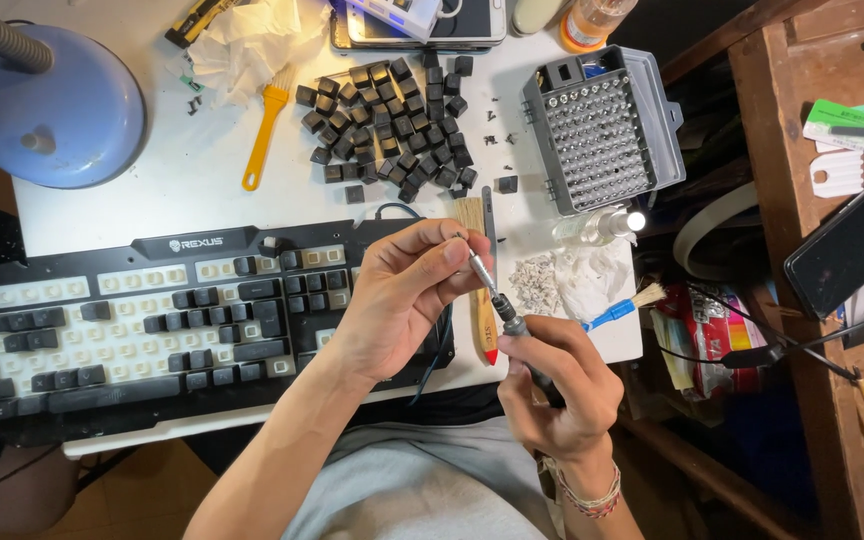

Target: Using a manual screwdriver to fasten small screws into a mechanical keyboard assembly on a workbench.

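Note:
My right hand grips the dark handle of a small precision screwdriver that points up and to the left. My left hand pinches the silver bit end of that screwdriver between thumb and fingertips. Both hands hover over the right end of a black keyboard, which has many keycaps taken off and shows white switch plates. A heap of loose black keycaps lies on the white table behind the keyboard.
A grey open case of screwdriver bits stands at the right. An orange-handled brush, a blue lamp, crumpled tissue, a blue-handled brush, a wooden-handled tool and a small pile of screws lie about. A wooden shelf holds a phone.

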